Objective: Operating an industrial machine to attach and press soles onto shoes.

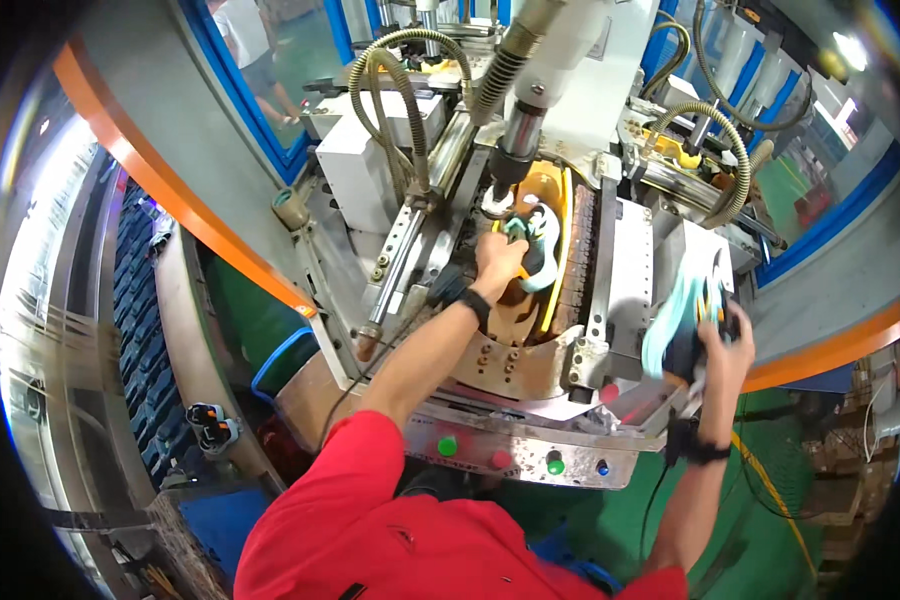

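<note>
At both hands (498, 262) (727, 352), mint-coloured shoes (544, 268) (671, 322).

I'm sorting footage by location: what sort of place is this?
Probably a factory, perhaps one making footwear: there are ribbed hoses, a metal control panel with push buttons, and what looks like a teal-and-white shoe.

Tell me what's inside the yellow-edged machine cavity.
A mint-and-white shoe-like piece, with the left hand on it; whatever lies beneath the piece and hand is covered.

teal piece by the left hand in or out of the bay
In: the teal piece sits inside the yellow-edged bay, left hand touching it.
</note>
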`<state>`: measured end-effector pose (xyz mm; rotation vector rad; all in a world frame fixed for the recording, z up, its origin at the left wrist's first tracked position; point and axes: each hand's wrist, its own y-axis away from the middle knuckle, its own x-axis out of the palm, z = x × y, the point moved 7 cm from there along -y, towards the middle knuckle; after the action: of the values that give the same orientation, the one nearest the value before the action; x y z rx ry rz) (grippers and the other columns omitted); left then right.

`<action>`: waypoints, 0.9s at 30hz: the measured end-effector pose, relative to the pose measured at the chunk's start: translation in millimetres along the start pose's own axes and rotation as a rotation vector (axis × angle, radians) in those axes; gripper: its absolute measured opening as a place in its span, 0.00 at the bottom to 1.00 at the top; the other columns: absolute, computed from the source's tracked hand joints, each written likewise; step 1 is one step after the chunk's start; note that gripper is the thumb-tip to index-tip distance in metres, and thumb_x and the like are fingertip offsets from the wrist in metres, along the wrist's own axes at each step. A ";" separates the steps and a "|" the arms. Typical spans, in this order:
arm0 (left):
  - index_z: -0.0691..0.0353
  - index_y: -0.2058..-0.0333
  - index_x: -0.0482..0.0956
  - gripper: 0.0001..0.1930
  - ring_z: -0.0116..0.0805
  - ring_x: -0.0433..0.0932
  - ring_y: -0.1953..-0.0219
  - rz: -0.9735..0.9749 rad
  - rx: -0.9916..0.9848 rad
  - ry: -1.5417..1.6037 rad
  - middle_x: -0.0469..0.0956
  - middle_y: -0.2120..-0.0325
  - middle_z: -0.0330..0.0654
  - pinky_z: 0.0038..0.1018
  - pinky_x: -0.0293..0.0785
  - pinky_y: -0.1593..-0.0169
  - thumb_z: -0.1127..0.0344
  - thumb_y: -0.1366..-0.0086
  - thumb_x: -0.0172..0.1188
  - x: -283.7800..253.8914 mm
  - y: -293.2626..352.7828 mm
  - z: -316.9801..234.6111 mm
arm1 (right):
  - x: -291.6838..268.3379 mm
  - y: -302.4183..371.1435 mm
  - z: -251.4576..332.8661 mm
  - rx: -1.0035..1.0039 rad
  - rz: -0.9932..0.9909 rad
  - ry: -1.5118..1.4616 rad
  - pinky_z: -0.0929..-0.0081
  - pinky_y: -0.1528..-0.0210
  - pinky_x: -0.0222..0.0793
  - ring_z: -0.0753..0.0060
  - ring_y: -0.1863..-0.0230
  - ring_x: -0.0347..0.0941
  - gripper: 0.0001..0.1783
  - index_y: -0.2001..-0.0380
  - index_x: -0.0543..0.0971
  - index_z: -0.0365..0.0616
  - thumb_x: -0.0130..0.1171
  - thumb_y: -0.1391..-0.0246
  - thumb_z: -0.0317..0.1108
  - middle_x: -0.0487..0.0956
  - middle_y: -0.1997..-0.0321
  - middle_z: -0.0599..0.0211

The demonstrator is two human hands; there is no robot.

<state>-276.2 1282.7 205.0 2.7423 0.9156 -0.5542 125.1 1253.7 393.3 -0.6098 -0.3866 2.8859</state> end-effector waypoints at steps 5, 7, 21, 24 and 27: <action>0.71 0.64 0.80 0.09 0.30 0.80 0.66 0.211 -0.306 0.725 0.81 0.68 0.42 0.26 0.77 0.62 0.70 0.39 0.62 -62.1 103.0 25.1 | 130.4 -86.3 32.2 0.023 0.357 0.396 0.66 0.59 0.71 0.55 0.60 0.77 0.32 0.57 0.76 0.31 0.69 0.66 0.41 0.80 0.61 0.46; 0.71 0.61 0.80 0.11 0.27 0.77 0.65 0.247 -0.313 0.765 0.80 0.65 0.41 0.23 0.73 0.63 0.69 0.40 0.62 -115.9 159.5 -6.2 | 197.1 -112.3 5.2 0.073 0.536 0.505 0.64 0.53 0.71 0.49 0.54 0.77 0.33 0.57 0.76 0.31 0.70 0.66 0.42 0.79 0.58 0.40; 0.69 0.62 0.77 0.09 0.25 0.78 0.67 -0.562 -0.250 0.758 0.79 0.70 0.38 0.22 0.75 0.63 0.70 0.39 0.61 -361.6 379.6 82.4 | 376.3 -56.4 -63.8 -0.131 0.347 0.715 0.56 0.60 0.77 0.45 0.57 0.79 0.27 0.52 0.63 0.34 0.59 0.51 0.38 0.79 0.57 0.41; 0.67 0.65 0.76 0.07 0.27 0.79 0.68 -0.704 -0.318 0.800 0.79 0.69 0.39 0.23 0.76 0.66 0.69 0.38 0.60 -350.1 397.7 79.0 | 330.1 15.7 11.7 -0.492 0.286 0.527 0.56 0.58 0.75 0.42 0.56 0.76 0.29 0.50 0.64 0.34 0.61 0.51 0.38 0.75 0.55 0.40; 0.65 0.64 0.77 0.08 0.31 0.81 0.69 -0.756 -0.313 0.690 0.80 0.69 0.40 0.27 0.79 0.68 0.65 0.36 0.58 -345.7 411.2 87.8 | 271.0 150.6 87.9 -0.578 0.447 0.167 0.59 0.62 0.72 0.49 0.62 0.75 0.11 0.63 0.76 0.41 0.57 0.53 0.28 0.77 0.68 0.51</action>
<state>-305.4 746.5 293.9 2.2266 2.0067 0.4683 -172.5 1149.2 326.9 -1.1421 -1.2189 3.0814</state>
